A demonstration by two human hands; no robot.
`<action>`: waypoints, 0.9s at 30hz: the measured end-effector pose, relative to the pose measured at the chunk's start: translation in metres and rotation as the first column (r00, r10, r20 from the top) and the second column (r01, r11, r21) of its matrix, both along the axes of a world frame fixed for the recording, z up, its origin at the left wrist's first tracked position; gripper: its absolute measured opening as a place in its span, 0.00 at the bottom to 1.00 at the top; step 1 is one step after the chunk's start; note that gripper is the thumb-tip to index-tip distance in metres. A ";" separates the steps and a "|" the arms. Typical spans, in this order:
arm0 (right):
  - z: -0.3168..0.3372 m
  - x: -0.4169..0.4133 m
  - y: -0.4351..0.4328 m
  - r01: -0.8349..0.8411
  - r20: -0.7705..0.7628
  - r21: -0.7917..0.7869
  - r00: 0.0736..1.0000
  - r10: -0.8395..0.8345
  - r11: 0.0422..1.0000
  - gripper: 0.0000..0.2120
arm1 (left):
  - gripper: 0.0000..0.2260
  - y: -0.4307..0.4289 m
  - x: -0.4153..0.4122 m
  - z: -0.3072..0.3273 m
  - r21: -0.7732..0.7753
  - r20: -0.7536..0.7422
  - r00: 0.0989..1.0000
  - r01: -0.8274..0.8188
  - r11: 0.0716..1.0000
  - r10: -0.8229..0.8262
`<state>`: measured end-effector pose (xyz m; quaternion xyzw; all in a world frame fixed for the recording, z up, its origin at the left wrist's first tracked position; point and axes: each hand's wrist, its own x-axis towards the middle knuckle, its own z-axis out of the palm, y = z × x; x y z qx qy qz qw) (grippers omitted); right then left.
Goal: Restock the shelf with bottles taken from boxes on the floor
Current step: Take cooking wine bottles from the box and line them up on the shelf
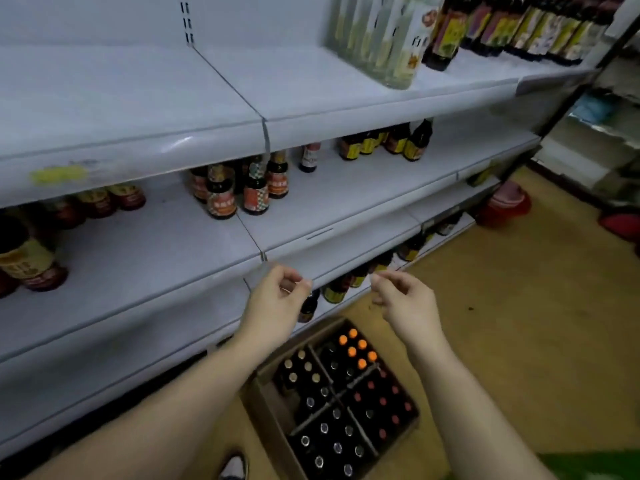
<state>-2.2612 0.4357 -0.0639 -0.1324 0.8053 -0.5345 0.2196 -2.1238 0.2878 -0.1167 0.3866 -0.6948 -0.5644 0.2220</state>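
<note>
The bottles (337,429) are sitting packed in the box (258,407) on the floor, most compartments looking full, so I judge the bulk of the restocking is lying ahead. Just above the box, the left hand (282,289) and right hand (403,296) are hovering, fingers loosely curled, gripping nothing. Above and left of the box, the shelf (166,247) is standing largely bare, with a few shelved bottles (256,194) clustering toward its back.

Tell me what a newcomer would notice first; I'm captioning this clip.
The left hand and right hand hover empty, loosely curled, before the half-bare white shelves. Below them on the floor sits an open box packed with dark bottles, a few orange-capped at its far end.
</note>
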 end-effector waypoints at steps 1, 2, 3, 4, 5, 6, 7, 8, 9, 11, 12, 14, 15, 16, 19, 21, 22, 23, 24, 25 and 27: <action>-0.015 -0.003 0.000 0.018 0.011 0.029 1.000 -0.018 0.999 0.06 | 0.06 -0.001 -0.006 -0.014 0.014 0.021 1.000 0.017 1.000 -0.018; -0.029 -0.005 -0.001 0.035 0.023 0.058 0.999 -0.036 0.998 0.07 | 0.06 -0.003 -0.012 -0.027 0.030 0.039 0.999 0.029 0.999 -0.031; -0.043 -0.007 -0.002 0.050 0.037 0.083 0.998 -0.053 0.995 0.08 | 0.05 -0.006 -0.017 -0.039 0.043 0.055 0.998 0.041 0.998 -0.044; -0.057 -0.009 -0.004 0.063 0.050 0.109 0.996 -0.069 0.992 0.08 | 0.05 -0.009 -0.022 -0.052 0.051 0.074 0.995 0.058 0.997 -0.062; -0.070 -0.011 -0.006 0.075 0.063 0.137 0.995 -0.084 0.988 0.08 | 0.05 -0.013 -0.026 -0.065 0.053 0.092 0.993 0.076 0.996 -0.081; -0.083 -0.012 -0.010 0.083 0.074 0.163 0.993 -0.096 0.983 0.08 | 0.05 -0.017 -0.030 -0.079 0.055 0.113 0.989 0.094 0.994 -0.100; -0.094 -0.013 -0.014 0.090 0.089 0.186 0.990 -0.108 0.978 0.08 | 0.05 -0.022 -0.033 -0.092 0.062 0.133 0.984 0.110 0.992 -0.117; -0.106 -0.014 -0.017 0.091 0.099 0.210 0.988 -0.114 0.973 0.07 | 0.05 -0.026 -0.036 -0.105 0.072 0.152 0.979 0.122 0.990 -0.132; -0.118 -0.015 -0.020 0.089 0.103 0.241 0.988 -0.117 0.966 0.07 | 0.05 -0.031 -0.038 -0.118 0.082 0.169 0.974 0.136 0.987 -0.148; -0.145 -0.016 -0.023 0.072 0.120 0.302 0.986 -0.113 0.951 0.07 | 0.06 -0.040 -0.042 -0.144 0.098 0.209 0.960 0.170 0.981 -0.188; -0.159 -0.017 -0.024 0.064 0.139 0.324 0.984 -0.114 0.944 0.06 | 0.06 -0.043 -0.043 -0.158 0.101 0.234 0.949 0.190 0.976 -0.209; -0.191 -0.021 -0.026 0.057 0.176 0.359 0.976 -0.128 0.931 0.05 | 0.07 -0.049 -0.047 -0.188 0.111 0.288 0.926 0.219 0.969 -0.242; -0.207 -0.022 -0.026 0.049 0.187 0.384 0.974 -0.130 0.922 0.06 | 0.06 -0.050 -0.048 -0.203 0.118 0.315 0.915 0.224 0.967 -0.250; -0.223 -0.023 -0.027 0.032 0.195 0.407 0.973 -0.122 0.913 0.06 | 0.06 -0.051 -0.050 -0.220 0.121 0.340 0.905 0.229 0.966 -0.257; -0.278 -0.027 -0.029 -0.001 0.194 0.459 0.976 -0.099 0.888 0.09 | 0.05 -0.047 -0.054 -0.270 0.106 0.377 0.883 0.258 0.960 -0.279; -0.317 -0.030 -0.030 -0.031 0.217 0.487 0.972 -0.087 0.873 0.10 | 0.05 -0.044 -0.056 -0.305 0.131 0.388 0.874 0.262 0.956 -0.292; -0.337 -0.032 -0.031 -0.049 0.235 0.501 0.969 -0.081 0.864 0.09 | 0.06 -0.042 -0.056 -0.323 0.132 0.398 0.871 0.258 0.957 -0.290; -0.357 -0.034 -0.031 -0.062 0.248 0.517 0.965 -0.080 0.854 0.09 | 0.06 -0.039 -0.056 -0.341 0.125 0.414 0.863 0.259 0.958 -0.288; -0.378 -0.034 -0.030 -0.075 0.249 0.533 0.966 -0.072 0.842 0.09 | 0.07 -0.036 -0.057 -0.358 0.113 0.430 0.857 0.262 0.958 -0.285; -0.397 -0.035 -0.030 -0.085 0.248 0.548 0.966 -0.065 0.832 0.09 | 0.08 -0.033 -0.057 -0.375 0.098 0.441 0.852 0.266 0.959 -0.281; -0.436 -0.036 -0.030 -0.096 0.239 0.576 0.970 -0.055 0.812 0.10 | 0.08 -0.027 -0.060 -0.409 0.067 0.462 0.840 0.287 0.956 -0.284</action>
